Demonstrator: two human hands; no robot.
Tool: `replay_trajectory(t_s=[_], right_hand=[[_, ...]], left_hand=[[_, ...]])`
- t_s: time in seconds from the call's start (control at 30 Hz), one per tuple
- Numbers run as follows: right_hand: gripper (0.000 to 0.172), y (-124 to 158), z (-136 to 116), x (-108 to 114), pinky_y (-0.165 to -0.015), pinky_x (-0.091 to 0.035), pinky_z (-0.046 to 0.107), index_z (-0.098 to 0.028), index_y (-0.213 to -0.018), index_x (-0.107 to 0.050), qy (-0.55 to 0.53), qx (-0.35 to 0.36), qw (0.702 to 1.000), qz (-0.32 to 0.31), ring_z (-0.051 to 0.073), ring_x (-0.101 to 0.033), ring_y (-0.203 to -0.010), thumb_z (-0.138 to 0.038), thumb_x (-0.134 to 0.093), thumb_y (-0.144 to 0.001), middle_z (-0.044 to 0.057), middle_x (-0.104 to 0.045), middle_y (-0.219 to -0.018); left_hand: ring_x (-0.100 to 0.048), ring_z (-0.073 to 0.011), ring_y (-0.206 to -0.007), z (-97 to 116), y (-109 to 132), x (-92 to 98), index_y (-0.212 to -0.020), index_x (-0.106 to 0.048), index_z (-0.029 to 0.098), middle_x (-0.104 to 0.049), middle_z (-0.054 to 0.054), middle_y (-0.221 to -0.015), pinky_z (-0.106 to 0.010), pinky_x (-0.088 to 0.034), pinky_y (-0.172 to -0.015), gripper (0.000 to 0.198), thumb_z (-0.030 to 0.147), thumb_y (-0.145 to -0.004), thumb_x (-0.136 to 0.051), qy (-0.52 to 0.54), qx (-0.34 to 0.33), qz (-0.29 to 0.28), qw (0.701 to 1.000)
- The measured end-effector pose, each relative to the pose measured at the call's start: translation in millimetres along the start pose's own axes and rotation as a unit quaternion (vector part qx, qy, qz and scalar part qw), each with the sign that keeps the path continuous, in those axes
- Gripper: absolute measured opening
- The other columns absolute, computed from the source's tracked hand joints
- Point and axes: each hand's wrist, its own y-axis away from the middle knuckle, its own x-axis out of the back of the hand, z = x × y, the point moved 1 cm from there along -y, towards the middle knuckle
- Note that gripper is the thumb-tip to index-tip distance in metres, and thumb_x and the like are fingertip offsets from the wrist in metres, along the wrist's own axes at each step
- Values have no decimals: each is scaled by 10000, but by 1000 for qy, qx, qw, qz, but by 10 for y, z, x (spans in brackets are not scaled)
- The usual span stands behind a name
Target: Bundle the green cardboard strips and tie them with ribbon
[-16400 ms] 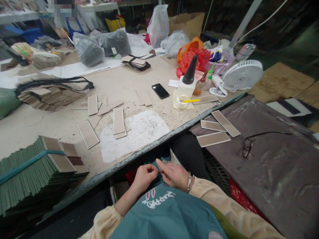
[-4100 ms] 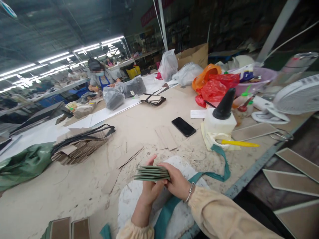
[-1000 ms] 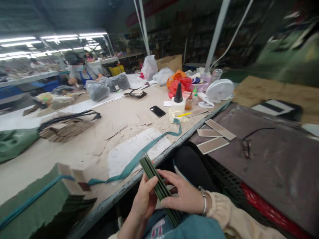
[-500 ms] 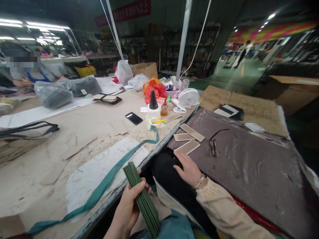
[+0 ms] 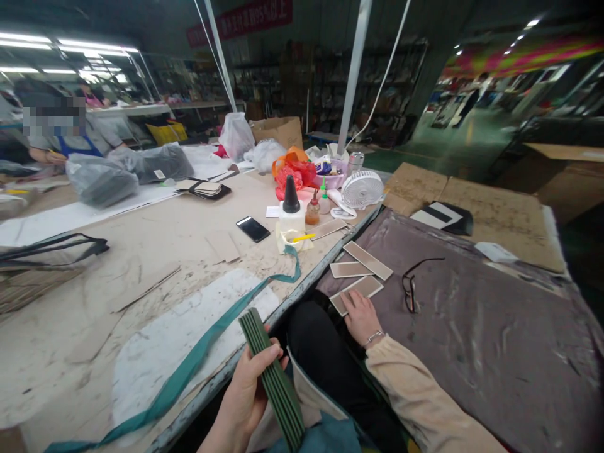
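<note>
My left hand [image 5: 257,371] is wrapped round a stack of long green strips [image 5: 274,384], its thumb across the top. At the edge of the dark-covered surface, my right hand [image 5: 362,316] rests with its fingers on the nearest beige rectangular piece [image 5: 362,292]; whether it grips the piece cannot be told. Two more such pieces, one [image 5: 350,270] partly under another [image 5: 369,260], lie just beyond. A pair of glasses [image 5: 409,290] is to the right of them. On the worktable, a teal strip [image 5: 207,346] runs from a white container [image 5: 291,220] toward the lower left.
A phone [image 5: 253,229], an amber bottle [image 5: 312,210], a white fan [image 5: 362,189] and red bags [image 5: 292,173] stand or lie on the table [image 5: 165,233]. Flattened cardboard [image 5: 500,220] is at the right. Across the table at the left sits a person [image 5: 70,138].
My right hand has moved from above my leg onto the nearest beige piece. My left hand still holds the green stack. The view has shifted slightly.
</note>
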Motion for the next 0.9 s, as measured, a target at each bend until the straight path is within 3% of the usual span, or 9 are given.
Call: replay_trajectory(t_s=[0.27,0.57,0.7,0.83,0.9], right_hand=[[496,12,63,8,-1061,-259,449,-192,-1301,-507,-10,6,1000,22,270,-382,-1249,-153,-460,-808,111,-491,-1327],[452,18,177,160,-1043,-316,443,-178,-1244,-561,-23,62,992,103,244,-473,-1180,-77,-410,-830,97,-575,-1243],[429,79,215,424,-975,-398,381,-138,-1259,-536,-26,110,981,155,227,-542,-1085,-86,-424,-849,105,-617,-1177],[369,133,108,893,-846,-451,282,-100,-1257,-508,-49,118,961,244,183,-623,-921,-193,-483,-901,110,-653,-1125],[310,117,-13,1134,-746,-456,266,-109,-1172,-560,-71,102,959,253,173,-646,-803,-264,-494,-912,99,-691,-1010]], left_hand=[[-627,-137,-749,-9,-117,-169,-1153,-519,229,-600,-35,-933,-330,-561,-775,503,96,-698,-688,-15,-15,0,1000],[-605,-133,-777,-49,-196,-165,-1196,-493,236,-583,-38,-972,-345,-542,-809,565,139,-689,-720,-23,-7,-30,999],[-598,-136,-802,-51,-189,-202,-1228,-457,251,-576,-29,-975,-338,-527,-823,622,148,-679,-732,-28,-16,-52,998],[-586,-127,-789,-76,-188,-250,-1218,-446,257,-569,-17,-963,-308,-516,-793,614,155,-682,-725,-30,-12,-83,996],[-583,-130,-792,-94,-195,-278,-1228,-433,257,-569,-19,-964,-301,-509,-781,632,155,-677,-725,-33,-9,-97,995]])
